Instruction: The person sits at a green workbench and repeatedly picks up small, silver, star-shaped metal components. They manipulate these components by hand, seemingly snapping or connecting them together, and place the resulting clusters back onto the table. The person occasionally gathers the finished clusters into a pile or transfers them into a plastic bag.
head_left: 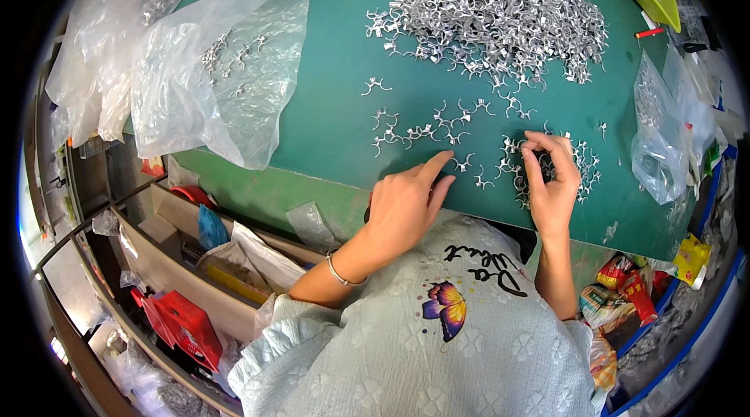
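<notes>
Now, hands on green mat, metal clips between them

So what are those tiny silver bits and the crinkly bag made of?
The small clips look like bright bare metal: silvery, thin, glinting. The bag looks like thin clear plastic film: see-through, wrinkled, shiny. The green mat looks matte, maybe rubber or vinyl.

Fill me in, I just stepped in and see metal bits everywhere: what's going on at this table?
A person sits at a green table, working with both bare hands among small silver metal clips. The left hand lies flat with a finger stretched toward loose clips laid out singly. The right hand pinches at a small cluster of clips by the near edge. A big pile of the same clips lies farther back, and a clear plastic bag with a few clips sits to the left.
</notes>
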`<action>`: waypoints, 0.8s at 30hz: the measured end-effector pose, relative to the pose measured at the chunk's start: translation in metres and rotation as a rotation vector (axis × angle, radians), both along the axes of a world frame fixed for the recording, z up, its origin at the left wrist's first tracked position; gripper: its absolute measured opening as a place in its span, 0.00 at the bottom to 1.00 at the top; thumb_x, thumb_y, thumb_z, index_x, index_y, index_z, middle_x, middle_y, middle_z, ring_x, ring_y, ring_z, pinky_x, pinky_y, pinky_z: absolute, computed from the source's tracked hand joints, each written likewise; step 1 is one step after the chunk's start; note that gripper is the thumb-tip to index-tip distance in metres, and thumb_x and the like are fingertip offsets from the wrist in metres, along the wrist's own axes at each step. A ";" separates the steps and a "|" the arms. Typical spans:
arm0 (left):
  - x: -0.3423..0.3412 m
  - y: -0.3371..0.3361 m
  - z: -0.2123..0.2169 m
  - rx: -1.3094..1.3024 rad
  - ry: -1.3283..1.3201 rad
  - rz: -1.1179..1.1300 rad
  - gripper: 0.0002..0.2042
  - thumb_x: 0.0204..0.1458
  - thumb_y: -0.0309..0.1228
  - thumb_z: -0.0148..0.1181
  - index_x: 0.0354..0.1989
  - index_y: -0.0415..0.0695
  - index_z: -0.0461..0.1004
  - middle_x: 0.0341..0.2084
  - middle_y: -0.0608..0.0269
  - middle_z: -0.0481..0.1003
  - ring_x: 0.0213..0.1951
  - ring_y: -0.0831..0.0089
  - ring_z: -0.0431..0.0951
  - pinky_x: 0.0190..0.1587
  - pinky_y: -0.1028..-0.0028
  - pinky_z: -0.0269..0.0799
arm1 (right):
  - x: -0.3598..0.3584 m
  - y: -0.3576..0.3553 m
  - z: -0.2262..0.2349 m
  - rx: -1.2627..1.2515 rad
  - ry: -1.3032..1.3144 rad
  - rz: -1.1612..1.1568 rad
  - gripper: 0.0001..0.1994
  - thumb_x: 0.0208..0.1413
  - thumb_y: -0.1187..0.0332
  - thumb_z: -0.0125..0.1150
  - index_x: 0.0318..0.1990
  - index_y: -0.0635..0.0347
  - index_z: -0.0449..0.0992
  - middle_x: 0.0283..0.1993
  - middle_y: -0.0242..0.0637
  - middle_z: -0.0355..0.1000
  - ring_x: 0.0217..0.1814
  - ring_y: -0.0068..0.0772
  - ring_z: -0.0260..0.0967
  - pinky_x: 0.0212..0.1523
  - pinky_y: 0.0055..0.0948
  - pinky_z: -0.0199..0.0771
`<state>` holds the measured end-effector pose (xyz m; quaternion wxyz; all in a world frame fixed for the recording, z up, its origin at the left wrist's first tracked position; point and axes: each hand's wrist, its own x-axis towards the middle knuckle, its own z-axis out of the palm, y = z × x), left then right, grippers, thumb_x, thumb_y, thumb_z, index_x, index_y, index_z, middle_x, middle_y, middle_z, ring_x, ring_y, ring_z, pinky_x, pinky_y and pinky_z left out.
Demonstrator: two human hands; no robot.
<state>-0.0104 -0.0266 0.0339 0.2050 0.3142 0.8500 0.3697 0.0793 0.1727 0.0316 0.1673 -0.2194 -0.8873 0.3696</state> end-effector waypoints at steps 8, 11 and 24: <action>0.000 0.002 0.002 -0.009 -0.009 -0.001 0.16 0.52 0.28 0.62 0.50 0.43 0.73 0.18 0.55 0.73 0.18 0.61 0.73 0.23 0.67 0.67 | -0.005 -0.010 0.001 0.327 -0.108 0.044 0.09 0.43 0.72 0.69 0.34 0.59 0.76 0.45 0.32 0.71 0.48 0.37 0.63 0.49 0.36 0.55; 0.000 0.001 0.002 -0.009 -0.020 0.001 0.16 0.51 0.28 0.62 0.50 0.43 0.74 0.18 0.55 0.73 0.18 0.62 0.73 0.23 0.68 0.67 | -0.001 -0.004 0.000 0.216 -0.039 0.074 0.07 0.44 0.75 0.67 0.31 0.60 0.76 0.37 0.31 0.73 0.43 0.37 0.65 0.48 0.33 0.55; 0.001 -0.001 -0.001 0.008 -0.017 0.017 0.18 0.52 0.28 0.62 0.52 0.44 0.72 0.17 0.56 0.73 0.16 0.63 0.71 0.22 0.68 0.66 | 0.008 0.000 0.013 0.269 -0.128 -0.039 0.08 0.46 0.74 0.67 0.35 0.60 0.77 0.41 0.37 0.70 0.44 0.38 0.64 0.48 0.34 0.61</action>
